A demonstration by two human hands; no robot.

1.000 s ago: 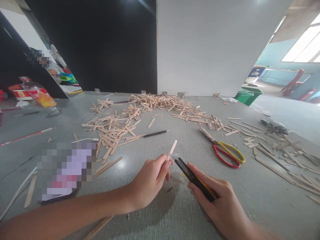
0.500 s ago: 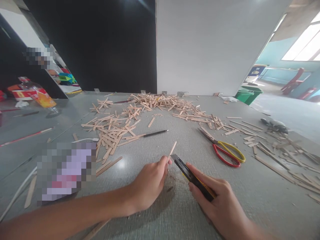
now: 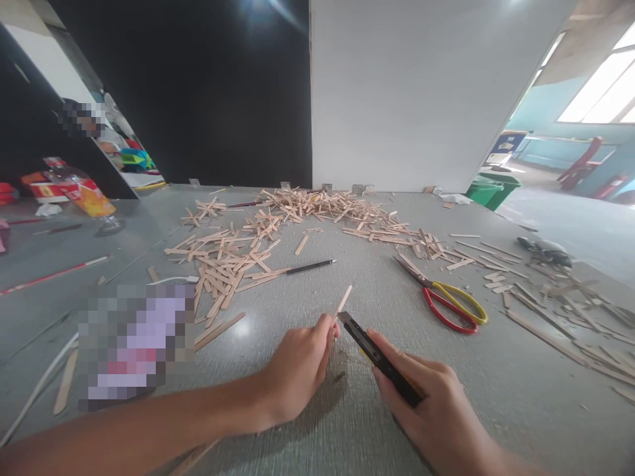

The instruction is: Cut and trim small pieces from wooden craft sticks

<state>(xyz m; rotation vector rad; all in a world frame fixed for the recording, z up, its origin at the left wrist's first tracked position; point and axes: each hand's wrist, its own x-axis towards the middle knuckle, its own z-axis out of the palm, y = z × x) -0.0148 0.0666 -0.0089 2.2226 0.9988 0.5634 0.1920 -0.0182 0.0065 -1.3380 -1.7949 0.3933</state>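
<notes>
Head view: stick (image 3: 344,300) pinched in left hand (image 3: 300,363), long axis pointing away, slightly right. Right hand (image 3: 431,396) clamped round cutter (image 3: 384,363), angled forward-left, tip at stick's right side, contact unclear. Hands apart, over desk (image 3: 526,403).

**The left hand (image 3: 297,363) and the right hand (image 3: 441,390) were both bare**

The left forearm (image 3: 173,426) was uncovered out to the edge of view, long and smooth, narrowing to a slim wrist (image 3: 260,400). The right hand had rounded knuckles; only a short stretch of the right forearm (image 3: 501,459) showed, also uncovered and softly blurred. Fingernails were too small to make out.
</notes>
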